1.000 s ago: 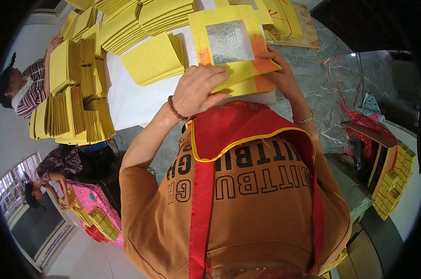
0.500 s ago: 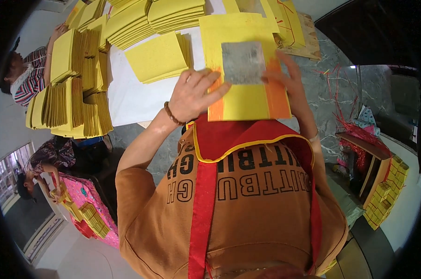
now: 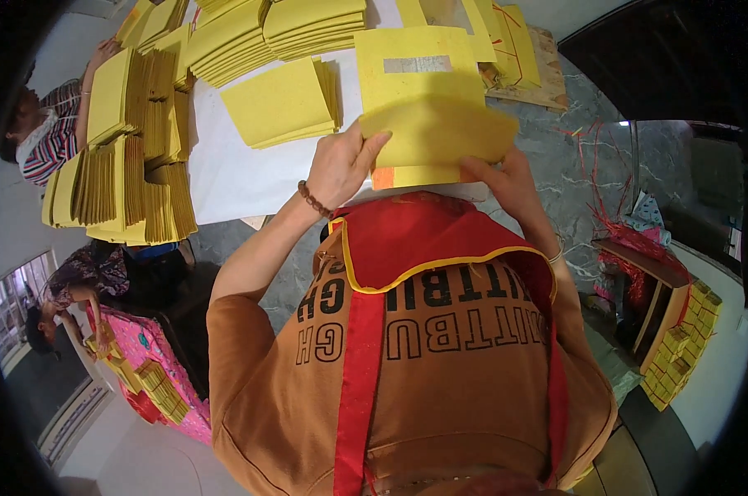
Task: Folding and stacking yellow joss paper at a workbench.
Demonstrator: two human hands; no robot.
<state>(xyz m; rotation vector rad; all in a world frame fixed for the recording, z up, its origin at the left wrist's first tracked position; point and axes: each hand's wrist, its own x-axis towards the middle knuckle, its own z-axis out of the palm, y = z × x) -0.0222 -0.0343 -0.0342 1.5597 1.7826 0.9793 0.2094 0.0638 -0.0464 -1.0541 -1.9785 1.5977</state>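
A yellow joss paper sheet curls up between my two hands at the near edge of the white-covered table. My left hand pinches its left side, thumb on top and fingers hidden behind. At the right side my right hand grips it the same way. The bent part covers most of the silver patch; a narrow strip still shows beyond it. Orange colouring is visible at the lower left below the curl. Left of the sheet lies a small pile of folded yellow papers.
Folded yellow paper stacks line the table's left and far sides. A wooden board bears more yellow paper at far right. Red strings hang on the right. A person in a striped top and another beside a pink cloth are at left.
The sheet lay flat with its whole silver patch showing. Now its near part is bent up and away, and both hands, earlier resting over its sides, grip it.
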